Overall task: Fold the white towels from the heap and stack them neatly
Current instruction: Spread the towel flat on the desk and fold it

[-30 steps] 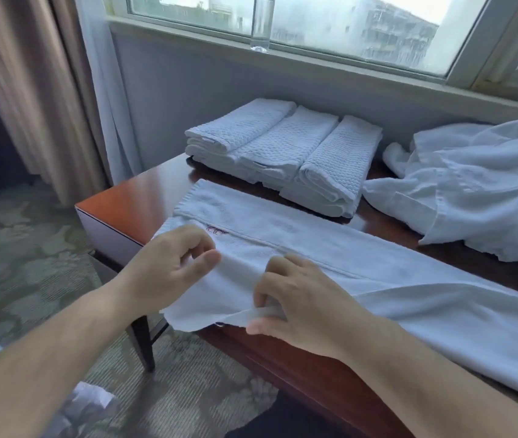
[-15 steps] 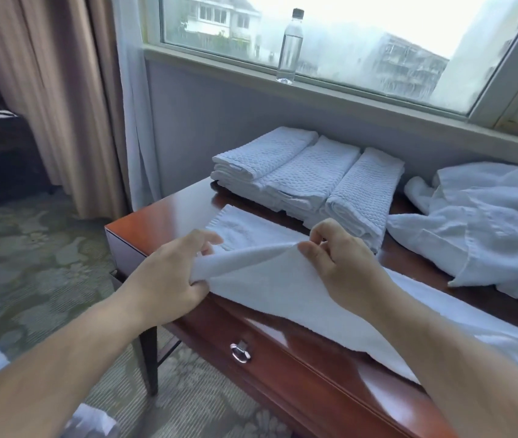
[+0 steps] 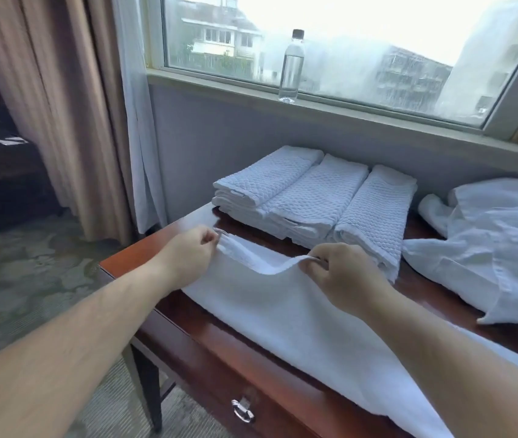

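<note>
Now the towel (image 3: 298, 327): a long white strip lying along the front of the table, with its left end lifted off the wood.
Left hand (image 3: 188, 257): fingers (image 3: 208, 237) curled, pinching the far corner of the raised end against the thumb.
Right hand (image 3: 343, 279): fingers (image 3: 317, 263) curled, pinching the same short edge further right; the cloth sags between the two grips.
Table (image 3: 128, 263): reddish wood, with a metal drawer handle (image 3: 242, 410) below.
Folded towels (image 3: 314, 200): three waffle-textured bundles side by side by the wall, behind both hands and apart from them.
Heap (image 3: 497, 248): crumpled white cloth at the right, just beside the folded towels.
Bottle (image 3: 291, 66): clear, upright on the windowsill.
</note>
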A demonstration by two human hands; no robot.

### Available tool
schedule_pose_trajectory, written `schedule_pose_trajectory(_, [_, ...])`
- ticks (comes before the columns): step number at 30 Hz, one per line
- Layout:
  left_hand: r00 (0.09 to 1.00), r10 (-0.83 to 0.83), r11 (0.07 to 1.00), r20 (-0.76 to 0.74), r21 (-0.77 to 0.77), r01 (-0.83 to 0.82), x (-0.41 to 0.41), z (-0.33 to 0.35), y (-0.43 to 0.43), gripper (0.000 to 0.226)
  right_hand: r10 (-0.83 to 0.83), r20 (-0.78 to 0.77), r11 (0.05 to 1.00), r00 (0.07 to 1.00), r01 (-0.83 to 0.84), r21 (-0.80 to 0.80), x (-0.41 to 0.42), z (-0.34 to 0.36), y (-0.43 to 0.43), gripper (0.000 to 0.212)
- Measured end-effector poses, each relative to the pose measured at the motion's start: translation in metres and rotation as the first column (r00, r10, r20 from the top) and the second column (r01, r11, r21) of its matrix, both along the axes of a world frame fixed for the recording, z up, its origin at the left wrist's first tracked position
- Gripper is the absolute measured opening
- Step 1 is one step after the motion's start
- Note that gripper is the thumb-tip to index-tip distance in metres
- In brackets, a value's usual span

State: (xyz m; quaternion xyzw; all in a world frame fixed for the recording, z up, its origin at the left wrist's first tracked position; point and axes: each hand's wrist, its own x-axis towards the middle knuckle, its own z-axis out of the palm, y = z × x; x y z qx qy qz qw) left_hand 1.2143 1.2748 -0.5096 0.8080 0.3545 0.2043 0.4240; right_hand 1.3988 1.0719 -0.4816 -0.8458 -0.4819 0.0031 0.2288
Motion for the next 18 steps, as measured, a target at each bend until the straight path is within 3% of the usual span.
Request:
schedule_pose_trajectory(3, [0.963, -0.159, 0.987, -0.216, 0.004, 0.164, 0.009, 0.006, 0.000, 0.028, -0.025, -0.014, 0.999, 1.000, 0.024, -0.028, 0.004, -0.008, 0.007, 0.015])
schedule_pose_trajectory(5, [0.950, -0.167, 0.982, -0.264, 0.045, 0.185, 0.015, 0.010, 0.001, 0.035, -0.027, -0.033, 0.999, 0.999, 0.026, -0.034, 0.006, -0.014, 0.007, 0.010])
schedule_pose_trajectory(10, [0.989, 0.069, 0.997, -0.133, 0.029, -0.066, 0.036, 0.010, 0.009, 0.040, -0.090, -0.008, 0.996, 0.996, 0.090, 0.022, 0.016, -0.023, 0.012, 0.022])
schedule_pose_trajectory(18, [0.929, 0.182, 0.963, -0.323, 0.248, -0.103, 0.054, 0.003, 0.010, 0.041, -0.163, -0.068, 0.985, 0.984, 0.159, -0.063, 0.025, -0.027, 0.002, 0.035])
